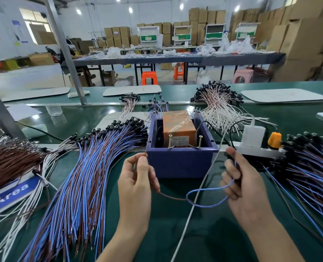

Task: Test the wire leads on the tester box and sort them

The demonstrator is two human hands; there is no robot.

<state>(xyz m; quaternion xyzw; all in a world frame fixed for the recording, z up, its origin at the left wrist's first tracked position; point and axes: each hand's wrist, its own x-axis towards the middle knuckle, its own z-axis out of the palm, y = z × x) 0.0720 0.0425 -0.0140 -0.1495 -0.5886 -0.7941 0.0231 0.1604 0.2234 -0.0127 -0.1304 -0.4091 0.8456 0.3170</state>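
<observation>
- The left hand (pixel 136 178) pinches the brown end of a wire lead (pixel 173 197) between thumb and curled fingers (pixel 138 166). The lead's tip points up, close by the front left corner of the tester box (pixel 181 164).
- The right hand (pixel 247 190) has its fingers (pixel 230 168) curled round the blue end of the same lead, which sags in a loop between the two hands above the green surface (pixel 162 224).
- The tester box stands just beyond the hands, with an orange block (pixel 177 123) inside it and two screws (pixel 169 141) upright near its front wall.
- A pile of blue and brown leads (pixel 88 176) lies to the left and a second pile (pixel 308 167) to the right, beside a white power strip (pixel 259 151).
</observation>
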